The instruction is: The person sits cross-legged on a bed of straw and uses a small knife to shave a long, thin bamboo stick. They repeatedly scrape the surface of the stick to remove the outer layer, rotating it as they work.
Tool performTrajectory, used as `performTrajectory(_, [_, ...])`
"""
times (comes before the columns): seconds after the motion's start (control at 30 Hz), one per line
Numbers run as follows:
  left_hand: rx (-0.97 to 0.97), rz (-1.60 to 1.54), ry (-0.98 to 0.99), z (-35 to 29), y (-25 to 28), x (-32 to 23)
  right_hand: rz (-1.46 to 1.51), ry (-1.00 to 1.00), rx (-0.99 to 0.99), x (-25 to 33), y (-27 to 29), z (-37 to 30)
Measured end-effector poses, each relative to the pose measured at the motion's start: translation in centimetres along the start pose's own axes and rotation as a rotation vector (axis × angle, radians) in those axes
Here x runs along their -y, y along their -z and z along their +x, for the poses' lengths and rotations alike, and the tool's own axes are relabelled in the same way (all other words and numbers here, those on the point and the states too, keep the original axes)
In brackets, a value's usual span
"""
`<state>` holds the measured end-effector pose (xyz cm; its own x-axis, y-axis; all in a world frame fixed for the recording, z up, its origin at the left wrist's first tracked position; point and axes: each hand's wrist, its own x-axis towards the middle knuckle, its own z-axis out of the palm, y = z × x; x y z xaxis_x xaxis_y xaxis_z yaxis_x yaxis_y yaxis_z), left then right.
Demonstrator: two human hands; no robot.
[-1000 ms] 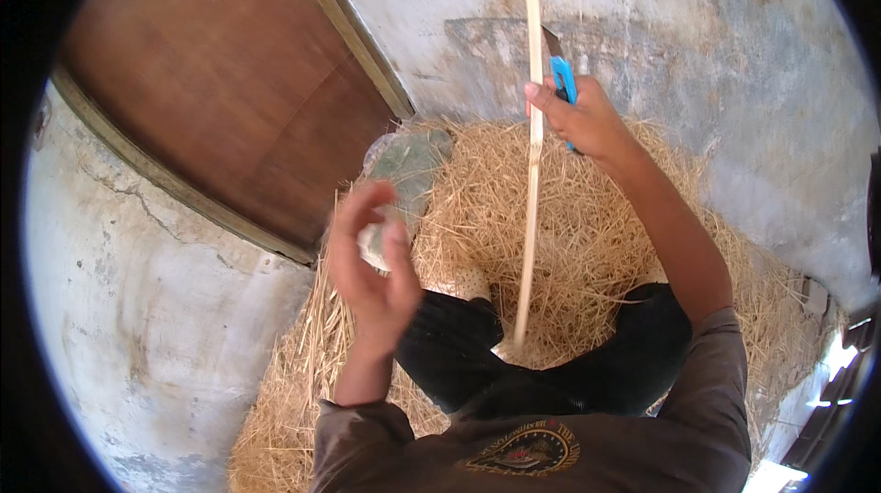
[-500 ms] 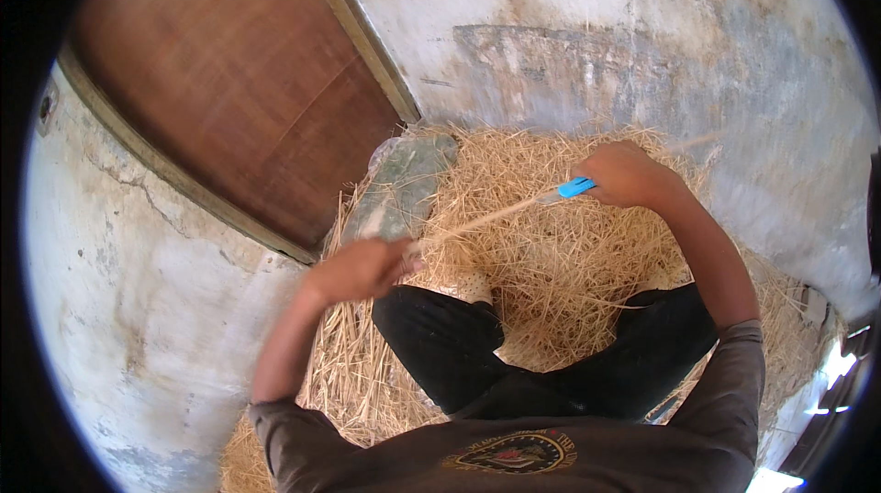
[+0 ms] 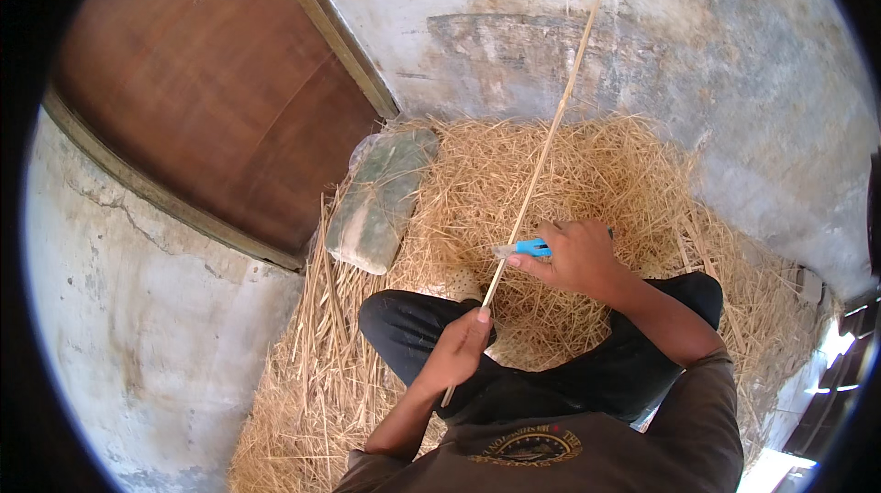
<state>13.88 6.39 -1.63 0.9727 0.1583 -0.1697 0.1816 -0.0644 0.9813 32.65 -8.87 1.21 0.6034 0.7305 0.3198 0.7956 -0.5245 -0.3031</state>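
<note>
A long, thin pale strip, like split bamboo (image 3: 553, 133), slants up and away from my lap toward the far wall. Near its lower end my left hand (image 3: 459, 348) is closed around it, thumb on top, and a short tail sticks out below the fist. My right hand (image 3: 580, 256) grips a blue utility knife (image 3: 532, 248). The knife's blade rests against the strip, a little above my left hand. Both hands are over my crossed legs in black trousers (image 3: 422, 332).
Dry straw-like shavings (image 3: 587, 172) heap in front of me, with longer strips (image 3: 340, 309) at the left. A greenish flat block (image 3: 385, 195) lies by the brown door (image 3: 220, 80). A stained white wall (image 3: 697, 61) stands ahead.
My left hand has come right and nearer to my lap. My right hand with the knife has moved down and left. The strip has swung to point up toward the far wall.
</note>
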Motion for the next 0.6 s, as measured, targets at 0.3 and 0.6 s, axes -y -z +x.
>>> performTrajectory(0.3, [-0.190, 0.671, -0.131, -1.8, -1.2, -1.5, -0.134, 0.070, -0.053, -2.3, 0.6, 1.4])
performTrajectory(0.6, [-0.244, 0.808, -0.142, -3.1, -1.3, -0.2, -0.125, 0.043, -0.100, -4.5, 0.5, 1.7])
